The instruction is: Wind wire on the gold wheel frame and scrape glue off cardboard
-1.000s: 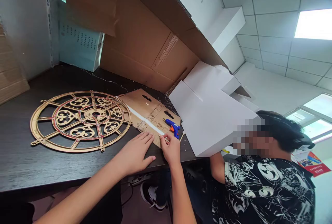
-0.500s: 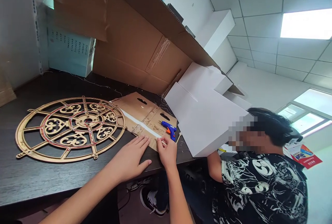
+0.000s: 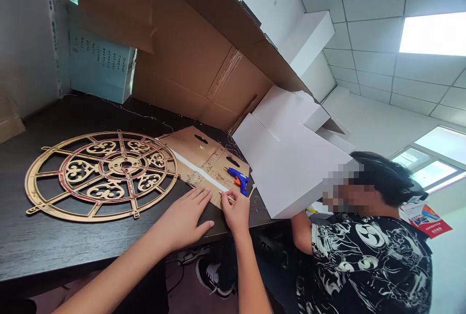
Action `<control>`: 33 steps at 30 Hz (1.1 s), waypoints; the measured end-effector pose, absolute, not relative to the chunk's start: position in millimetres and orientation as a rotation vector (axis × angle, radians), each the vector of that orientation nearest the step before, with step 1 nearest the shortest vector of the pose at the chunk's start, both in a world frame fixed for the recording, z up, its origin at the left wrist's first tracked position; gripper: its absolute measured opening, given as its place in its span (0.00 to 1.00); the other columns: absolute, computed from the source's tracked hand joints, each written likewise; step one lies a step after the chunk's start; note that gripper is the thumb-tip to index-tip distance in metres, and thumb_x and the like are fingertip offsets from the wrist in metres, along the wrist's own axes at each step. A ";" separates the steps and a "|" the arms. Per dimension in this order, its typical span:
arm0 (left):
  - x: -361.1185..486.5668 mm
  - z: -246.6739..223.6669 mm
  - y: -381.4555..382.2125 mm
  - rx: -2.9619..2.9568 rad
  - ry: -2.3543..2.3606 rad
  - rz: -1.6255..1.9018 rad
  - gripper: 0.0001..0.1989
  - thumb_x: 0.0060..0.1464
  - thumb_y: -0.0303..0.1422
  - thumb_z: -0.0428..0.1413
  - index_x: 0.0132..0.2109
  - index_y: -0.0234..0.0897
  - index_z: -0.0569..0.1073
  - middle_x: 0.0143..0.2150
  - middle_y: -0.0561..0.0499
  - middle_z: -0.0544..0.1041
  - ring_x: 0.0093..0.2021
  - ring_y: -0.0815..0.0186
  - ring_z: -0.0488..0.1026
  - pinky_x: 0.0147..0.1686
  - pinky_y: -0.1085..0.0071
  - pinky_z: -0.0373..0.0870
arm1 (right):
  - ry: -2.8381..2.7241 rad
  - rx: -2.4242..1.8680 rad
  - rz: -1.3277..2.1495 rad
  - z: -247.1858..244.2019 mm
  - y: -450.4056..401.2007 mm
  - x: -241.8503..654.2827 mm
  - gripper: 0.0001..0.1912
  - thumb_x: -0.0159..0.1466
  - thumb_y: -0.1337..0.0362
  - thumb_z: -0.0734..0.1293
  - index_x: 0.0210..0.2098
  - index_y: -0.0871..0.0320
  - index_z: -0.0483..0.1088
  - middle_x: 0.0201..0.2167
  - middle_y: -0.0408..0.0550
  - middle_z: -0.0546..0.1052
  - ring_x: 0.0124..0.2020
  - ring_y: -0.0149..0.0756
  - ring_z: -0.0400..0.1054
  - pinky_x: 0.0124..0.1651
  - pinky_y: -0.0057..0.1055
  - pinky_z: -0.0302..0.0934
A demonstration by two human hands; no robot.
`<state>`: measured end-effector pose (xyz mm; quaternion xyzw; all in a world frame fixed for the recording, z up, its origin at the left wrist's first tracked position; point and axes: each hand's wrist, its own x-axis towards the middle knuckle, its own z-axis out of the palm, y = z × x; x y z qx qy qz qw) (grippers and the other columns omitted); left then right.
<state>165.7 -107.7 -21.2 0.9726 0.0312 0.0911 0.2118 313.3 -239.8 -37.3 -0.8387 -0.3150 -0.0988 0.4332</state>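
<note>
My left hand (image 3: pixel 185 218) lies flat, fingers stretched out, with its fingertips on the near edge of a brown cardboard sheet (image 3: pixel 182 141). Close beside it, my right hand (image 3: pixel 236 211) pinches a thin pale stick (image 3: pixel 230 198) over the sheet's near right corner. A white strip (image 3: pixel 198 171) runs slantwise across the cardboard and ends by the right fingertips. Just beyond the right hand, a blue glue gun (image 3: pixel 238 177) with an orange trigger rests on the sheet. To the left lies a large round gold-coloured openwork frame (image 3: pixel 103 215) with spokes and scroll patterns.
Another thin pale stick (image 3: pixel 251 190) lies right of the glue gun. White boxes (image 3: pixel 287 163) stand at the right of the dark table (image 3: pixel 83 243). Tall cardboard (image 3: pixel 182 42) walls off the back, near a pale blue box (image 3: pixel 100 69). A person (image 3: pixel 367 251) sits at the right.
The whole view has shifted slightly. Both hands stay almost in place, the left flat and the right still pinching the stick.
</note>
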 end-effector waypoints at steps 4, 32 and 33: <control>167.4 -21.7 -107.3 2.687 0.084 0.261 0.39 0.61 0.49 0.48 0.71 0.30 0.56 0.74 0.42 0.52 0.74 0.54 0.49 0.74 0.55 0.47 | -0.815 -2.095 -0.229 -37.0 -239.5 313.9 0.15 0.63 0.54 0.65 0.28 0.59 0.74 0.24 0.48 0.75 0.27 0.34 0.71 0.33 0.26 0.71; 165.6 -25.3 -107.0 2.656 0.054 0.337 0.38 0.61 0.48 0.49 0.70 0.30 0.59 0.73 0.41 0.55 0.74 0.53 0.51 0.73 0.54 0.49 | -0.788 -2.086 -0.247 -36.7 -237.2 310.9 0.15 0.62 0.55 0.65 0.28 0.60 0.73 0.25 0.49 0.76 0.28 0.35 0.72 0.36 0.28 0.72; 165.7 -25.3 -107.0 2.652 0.052 0.340 0.38 0.61 0.48 0.49 0.70 0.29 0.59 0.73 0.40 0.55 0.74 0.52 0.51 0.73 0.54 0.50 | -0.793 -2.089 -0.242 -36.3 -237.0 310.4 0.15 0.62 0.55 0.65 0.28 0.59 0.73 0.25 0.49 0.76 0.28 0.35 0.73 0.37 0.28 0.72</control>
